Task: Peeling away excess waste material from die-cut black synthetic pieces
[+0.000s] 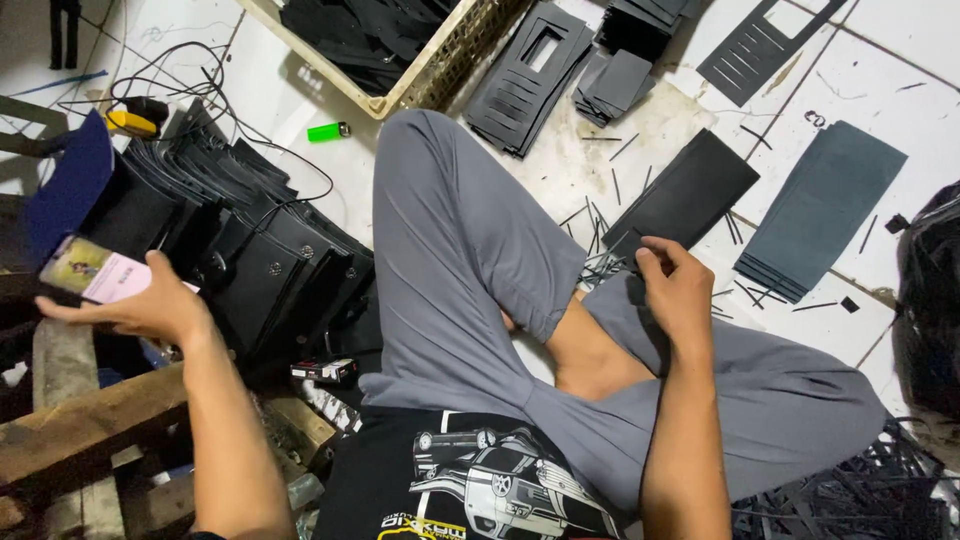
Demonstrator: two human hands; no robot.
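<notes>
Nearest the camera: black tee (470,480) w/ a car print, and grey trousers (470,260) on crossed legs; person sits on a white tile floor (900,60).

L hand (150,305) is out to the left, palm partly up, fingers wrapped loosely round a phone (95,270) w/ a pinkish lit screen, thumb along its lower edge. Phone sits above rough wood planks (80,430) and next to a row of black pouches (260,260) stood on edge. A small dark box (325,370) lies at the foot of that row, close to the thigh.

R hand (680,290) rests over the right knee, fingers curled, pinching the near end of a black sheet (690,195); thumb & forefinger meet on its corner. Sheet runs away from the hand, flat on the floor. Thin black offcut strips (600,225) are scattered round it.

Further right: a stack of grey-black sheets (825,205), apart from the held one. Bottom right, a tangle of black scraps (860,490).

Far: green lighter (328,131) on the tiles, a cable (240,90) looping past it, a yellow tool (130,122) at the left. At top, a beige crate (440,60) of black pieces, w/ cut-out black panels (530,75) stacked beside it.
</notes>
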